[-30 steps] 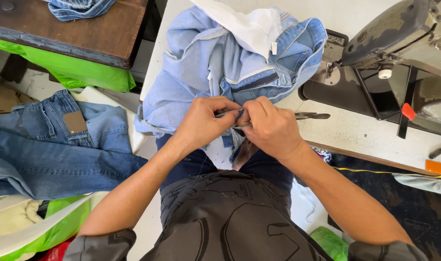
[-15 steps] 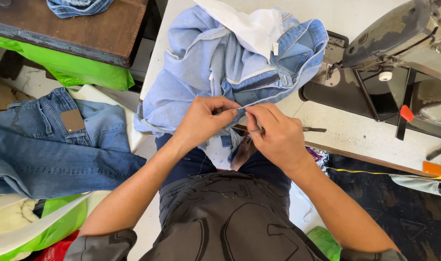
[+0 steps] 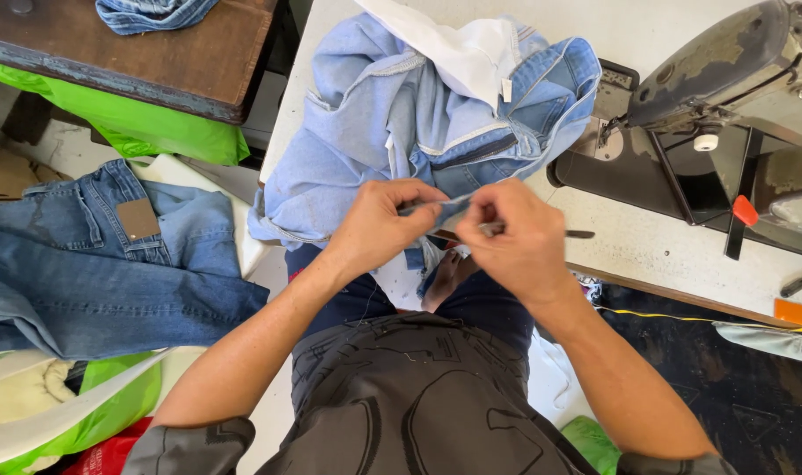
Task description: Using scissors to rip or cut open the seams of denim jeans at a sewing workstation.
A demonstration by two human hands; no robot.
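A pair of light blue jeans (image 3: 392, 132) lies bunched on the white table (image 3: 673, 255) in the upper middle of the frame, its near edge drawn toward the person; the left hand (image 3: 379, 230) pinches a fold of that edge, and the right hand (image 3: 522, 242) is clenched on the fabric beside it, gripping a small metal tool (image 3: 577, 234); a sewing machine (image 3: 726, 88) stands at upper right; darker jeans (image 3: 93, 264) lie at left.
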